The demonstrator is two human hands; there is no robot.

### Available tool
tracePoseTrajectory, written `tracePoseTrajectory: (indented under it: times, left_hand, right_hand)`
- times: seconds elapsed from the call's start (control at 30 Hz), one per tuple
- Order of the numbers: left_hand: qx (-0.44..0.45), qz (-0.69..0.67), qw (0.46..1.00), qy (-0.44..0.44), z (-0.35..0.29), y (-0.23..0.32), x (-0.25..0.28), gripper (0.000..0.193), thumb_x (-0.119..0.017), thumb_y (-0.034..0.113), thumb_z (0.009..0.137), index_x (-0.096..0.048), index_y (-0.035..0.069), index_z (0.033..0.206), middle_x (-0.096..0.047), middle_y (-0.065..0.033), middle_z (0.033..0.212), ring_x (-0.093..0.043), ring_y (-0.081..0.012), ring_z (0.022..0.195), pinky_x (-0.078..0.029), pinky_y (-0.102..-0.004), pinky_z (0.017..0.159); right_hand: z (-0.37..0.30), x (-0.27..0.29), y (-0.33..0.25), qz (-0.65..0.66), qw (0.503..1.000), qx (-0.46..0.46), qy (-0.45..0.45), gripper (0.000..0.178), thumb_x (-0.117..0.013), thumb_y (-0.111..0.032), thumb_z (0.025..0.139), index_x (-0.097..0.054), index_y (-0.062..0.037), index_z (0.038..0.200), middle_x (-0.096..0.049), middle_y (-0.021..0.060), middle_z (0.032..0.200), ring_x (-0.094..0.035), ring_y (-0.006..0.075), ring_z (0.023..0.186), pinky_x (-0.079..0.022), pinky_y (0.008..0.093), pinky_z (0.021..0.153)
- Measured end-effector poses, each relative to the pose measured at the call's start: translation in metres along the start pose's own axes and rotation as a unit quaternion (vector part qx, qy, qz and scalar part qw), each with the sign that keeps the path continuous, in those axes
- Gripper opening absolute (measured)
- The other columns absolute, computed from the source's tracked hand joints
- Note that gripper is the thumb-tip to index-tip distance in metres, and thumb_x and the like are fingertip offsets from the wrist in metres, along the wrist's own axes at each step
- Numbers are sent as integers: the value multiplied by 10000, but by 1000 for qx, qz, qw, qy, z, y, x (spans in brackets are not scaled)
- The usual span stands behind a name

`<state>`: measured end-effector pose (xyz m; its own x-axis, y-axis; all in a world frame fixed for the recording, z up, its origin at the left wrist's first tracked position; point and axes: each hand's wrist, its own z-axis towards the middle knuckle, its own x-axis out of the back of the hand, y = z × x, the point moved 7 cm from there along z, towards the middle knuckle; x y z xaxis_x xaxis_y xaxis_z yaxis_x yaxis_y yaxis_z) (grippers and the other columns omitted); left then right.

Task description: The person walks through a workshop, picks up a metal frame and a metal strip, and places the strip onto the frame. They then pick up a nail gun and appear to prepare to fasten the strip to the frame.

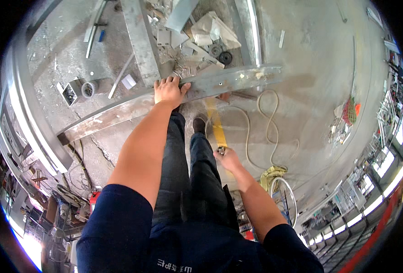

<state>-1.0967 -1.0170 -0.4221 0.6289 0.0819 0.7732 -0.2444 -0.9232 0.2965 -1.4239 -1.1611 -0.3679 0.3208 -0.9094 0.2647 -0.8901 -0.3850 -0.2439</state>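
A long grey metal beam [238,81] lies crosswise in front of me, with pale scuffs and a small hole. My left hand [169,92] is on its middle, fingers curled over the far edge and thumb out to the right along it. Lower and to the right, beside my leg, my right hand [228,159] is closed on a small, partly metallic object [221,150]. Most of that object is hidden by the fingers, so its kind cannot be made out.
Another beam [140,41] runs away beyond the crosswise one, near scrap pieces and a cloth sack [214,31]. A square box [71,93] and a round tub [89,89] stand left. A pale hose [274,123] loops right of a yellow floor stripe [217,123]. Long metal profiles [26,104] lie far left.
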Motion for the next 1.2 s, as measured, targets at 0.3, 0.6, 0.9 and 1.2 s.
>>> tracePoseTrajectory:
  times: [0.3, 0.6, 0.9, 1.2]
  left_hand:
    - [228, -97, 967, -50, -271, -151, 46, 578, -599, 462, 878, -571, 47, 1278, -540, -193, 1353, -465, -374, 1298, -386, -466, 1073]
    - [539, -294, 790, -11, -656, -241, -74, 565, -674, 478, 832, -697, -64, 989, -665, -279, 1094, -644, -379, 1063, -504, -429, 924]
    - [513, -455, 728, -8, -763, -178, -188, 521, -713, 465, 795, -735, -13, 1003, -704, -222, 1041, -677, -325, 998, -524, -395, 882]
    - [482, -506, 713, 66, -782, -274, -217, 529, -663, 504, 800, -741, 4, 953, -701, -219, 1017, -664, -362, 962, -511, -433, 890]
  right_hand:
    - [-26, 56, 102, -35, 991, 101, 85, 372, -728, -248, 820, -689, -9, 1103, -691, 110, 828, -652, 249, 743, -512, 400, 615]
    - [-46, 156, 142, -43, 991, -15, 129, 259, -731, -183, 831, -602, 33, 893, -550, 89, 670, -471, 194, 524, -379, 402, 469]
    - [-109, 82, -19, -146, 987, 62, 40, 345, -738, -259, 838, -611, 35, 967, -582, 79, 738, -537, 243, 552, -453, 418, 501]
    - [-176, -55, -189, -173, 972, 156, 15, 232, -700, -208, 851, -588, -35, 744, -528, 50, 575, -522, 175, 487, -381, 350, 433]
